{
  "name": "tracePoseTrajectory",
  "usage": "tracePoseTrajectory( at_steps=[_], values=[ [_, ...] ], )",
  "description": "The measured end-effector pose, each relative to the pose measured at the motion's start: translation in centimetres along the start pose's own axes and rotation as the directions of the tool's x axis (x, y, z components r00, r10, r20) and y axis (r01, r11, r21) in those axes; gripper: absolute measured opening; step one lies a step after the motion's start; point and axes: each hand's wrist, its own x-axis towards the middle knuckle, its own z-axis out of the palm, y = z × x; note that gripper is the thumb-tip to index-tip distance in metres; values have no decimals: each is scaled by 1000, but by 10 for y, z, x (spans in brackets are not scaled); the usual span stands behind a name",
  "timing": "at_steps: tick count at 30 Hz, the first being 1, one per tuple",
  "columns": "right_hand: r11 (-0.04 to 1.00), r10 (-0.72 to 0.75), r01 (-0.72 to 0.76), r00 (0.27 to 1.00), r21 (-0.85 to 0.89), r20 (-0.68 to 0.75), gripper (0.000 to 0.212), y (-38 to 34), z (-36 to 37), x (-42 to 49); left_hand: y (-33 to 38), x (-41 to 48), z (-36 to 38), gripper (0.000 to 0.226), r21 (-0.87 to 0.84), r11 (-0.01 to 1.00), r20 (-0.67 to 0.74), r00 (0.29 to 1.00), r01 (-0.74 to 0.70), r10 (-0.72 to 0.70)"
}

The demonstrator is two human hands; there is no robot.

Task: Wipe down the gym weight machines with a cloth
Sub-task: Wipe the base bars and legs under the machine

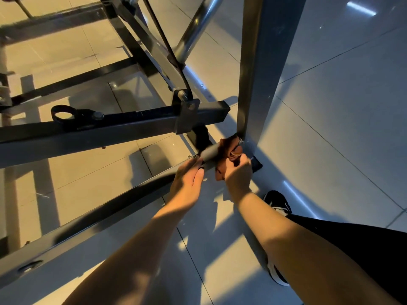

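Note:
A black steel weight machine frame fills the view, with a low base bar [105,212] running from lower left toward a tall upright post [259,73]. A rust-brown cloth [226,150] is bunched at the foot of that post, where a short grey tube [209,153] meets it. My right hand [239,175] grips the cloth against the joint. My left hand [187,183] rests on the base bar just left of the cloth, fingers stretched forward over the bar.
A second black bar [110,128] with a ring clamp [63,114] crosses above the base bar. A chrome tube [196,27] and a black cable slant overhead. Glossy floor tiles [330,106] surround the frame. My black-and-white shoe [278,202] stands right of the post's foot.

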Motion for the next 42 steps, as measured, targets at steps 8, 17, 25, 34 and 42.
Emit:
tracePoseTrajectory(
  at_steps=[8,17,25,34,42],
  values=[
    [984,52,-94,962,148,267,13,-10,15,-62,2,-2,4,45,9,1000,-4,1000,-14,14],
    [935,180,-232,962,270,203,26,-20,4,-25,5,-3,0,38,-24,998,18,998,-58,59],
    [852,234,-325,938,411,256,13,-27,13,-52,4,-6,4,39,-189,982,5,1000,15,-15],
    [889,182,-230,971,396,156,4,-19,1,-13,0,-3,6,37,-103,995,-27,1000,-5,3],
    [947,-18,-48,979,318,203,31,-13,24,-40,8,-8,6,38,-200,980,-45,999,2,-11]
  ],
)
